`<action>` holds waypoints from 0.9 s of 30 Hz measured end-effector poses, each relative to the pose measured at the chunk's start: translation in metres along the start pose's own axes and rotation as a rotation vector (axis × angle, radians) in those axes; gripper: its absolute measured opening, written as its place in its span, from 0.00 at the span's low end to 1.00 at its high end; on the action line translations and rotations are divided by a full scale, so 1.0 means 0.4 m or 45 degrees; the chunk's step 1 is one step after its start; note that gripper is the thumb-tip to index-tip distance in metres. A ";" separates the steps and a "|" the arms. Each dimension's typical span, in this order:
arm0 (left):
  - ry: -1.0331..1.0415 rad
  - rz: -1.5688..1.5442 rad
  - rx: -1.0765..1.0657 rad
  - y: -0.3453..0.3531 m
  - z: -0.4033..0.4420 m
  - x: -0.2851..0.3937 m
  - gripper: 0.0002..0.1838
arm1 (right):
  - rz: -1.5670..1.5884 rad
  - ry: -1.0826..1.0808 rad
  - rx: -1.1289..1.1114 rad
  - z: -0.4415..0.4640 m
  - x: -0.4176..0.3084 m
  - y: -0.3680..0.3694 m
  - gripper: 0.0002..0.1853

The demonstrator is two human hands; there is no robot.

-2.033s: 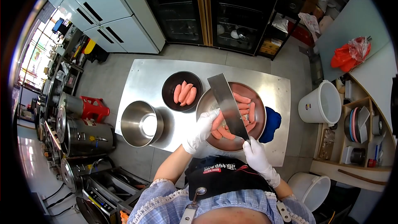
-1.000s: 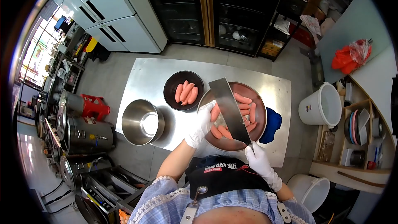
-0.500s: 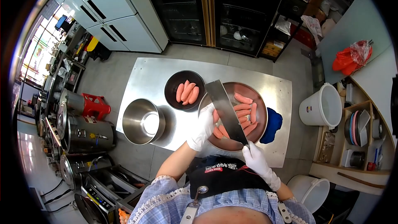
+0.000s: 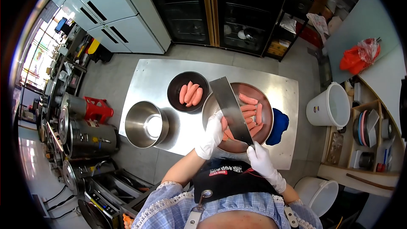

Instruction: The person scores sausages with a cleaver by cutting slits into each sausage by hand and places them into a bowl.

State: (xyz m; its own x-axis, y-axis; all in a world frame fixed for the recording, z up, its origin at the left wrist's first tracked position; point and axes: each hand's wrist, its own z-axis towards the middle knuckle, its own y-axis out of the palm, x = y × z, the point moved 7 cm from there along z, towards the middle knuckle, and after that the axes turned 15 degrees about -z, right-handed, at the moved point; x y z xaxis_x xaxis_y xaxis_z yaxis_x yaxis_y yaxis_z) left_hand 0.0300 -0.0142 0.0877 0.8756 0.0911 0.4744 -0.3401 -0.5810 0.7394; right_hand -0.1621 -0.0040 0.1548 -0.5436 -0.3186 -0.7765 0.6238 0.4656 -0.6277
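My gloved right hand [image 4: 261,159] is closed around the handle end of a broad cleaver [image 4: 232,111], its blade slanting over the wide metal basin [image 4: 266,138]. My gloved left hand [image 4: 213,132] curls around a pink sausage [image 4: 224,123] beside the blade. More sausages [image 4: 249,111] lie in the basin, on the table [image 4: 182,138].

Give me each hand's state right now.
Left hand: closed around a sausage.
Right hand: closed on the near end of the broad blade.

Bright daylight from window [image 4: 36,59] at left, blown out; glare across steel surface [image 4: 186,133], left part; strong fisheye bending, black corners
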 end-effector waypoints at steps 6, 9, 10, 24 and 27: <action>0.087 0.145 -0.079 0.025 -0.012 0.043 0.18 | -0.006 -0.002 -0.049 -0.009 -0.008 -0.007 0.09; 0.087 0.002 0.110 0.052 -0.037 0.034 0.18 | -0.065 -0.032 -0.014 -0.006 -0.002 -0.006 0.09; 0.085 0.005 0.110 0.029 -0.027 0.023 0.18 | -0.064 -0.029 -0.013 -0.005 -0.003 -0.005 0.09; 0.137 0.309 -0.170 0.073 -0.050 0.084 0.22 | 0.124 0.061 0.044 -0.002 -0.009 -0.019 0.07; 0.259 0.698 -0.201 0.094 -0.067 0.140 0.20 | 0.149 0.113 0.044 0.002 -0.005 -0.043 0.09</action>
State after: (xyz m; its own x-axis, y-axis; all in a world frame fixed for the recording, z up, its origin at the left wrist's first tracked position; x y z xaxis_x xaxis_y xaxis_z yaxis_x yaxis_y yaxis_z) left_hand 0.0571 -0.0091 0.1549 0.4805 -0.0256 0.8766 -0.7835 -0.4616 0.4160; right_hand -0.1714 -0.0121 0.1670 -0.5125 -0.1886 -0.8377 0.7042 0.4660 -0.5357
